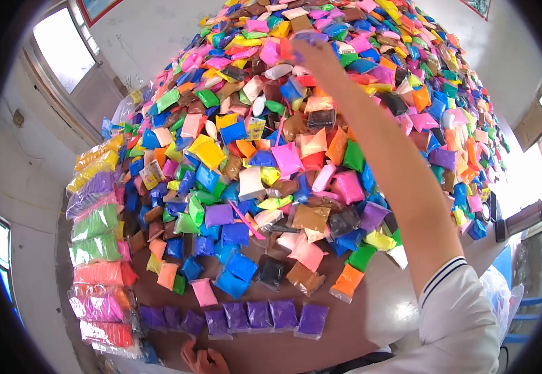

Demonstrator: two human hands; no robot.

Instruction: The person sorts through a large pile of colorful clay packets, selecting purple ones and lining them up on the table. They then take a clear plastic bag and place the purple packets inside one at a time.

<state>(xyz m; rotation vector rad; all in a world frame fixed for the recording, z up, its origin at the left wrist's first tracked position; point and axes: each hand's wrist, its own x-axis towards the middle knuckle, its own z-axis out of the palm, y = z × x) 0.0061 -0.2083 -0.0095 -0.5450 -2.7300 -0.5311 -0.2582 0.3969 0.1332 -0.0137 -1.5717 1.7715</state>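
Many heaped packets (286, 159), right hand (314, 55) outstretched; left hand (204, 359) near purple packets (259, 316)

The heaped packets (286, 159) are presenting clear, glossy plastic film — thin, crinkled and catching white highlights along the folds. Beneath it, the coloured filling (307, 254) is appearing smooth and matt. The purple packets (260, 315) are showing similar shiny wrap, with transparent margins extending past the filling. The stacked packets (96, 246) at left are reflecting strongly, their film wrinkling into bright streaks. From where I am standing, the brown tabletop (370, 308) is looking smooth and semi-gloss, returning a soft patch of glare. The white sleeve (458, 311) is displaying matt cloth. The loose bag (496, 285) is reading as thin transparent plastic — shiny and creased.
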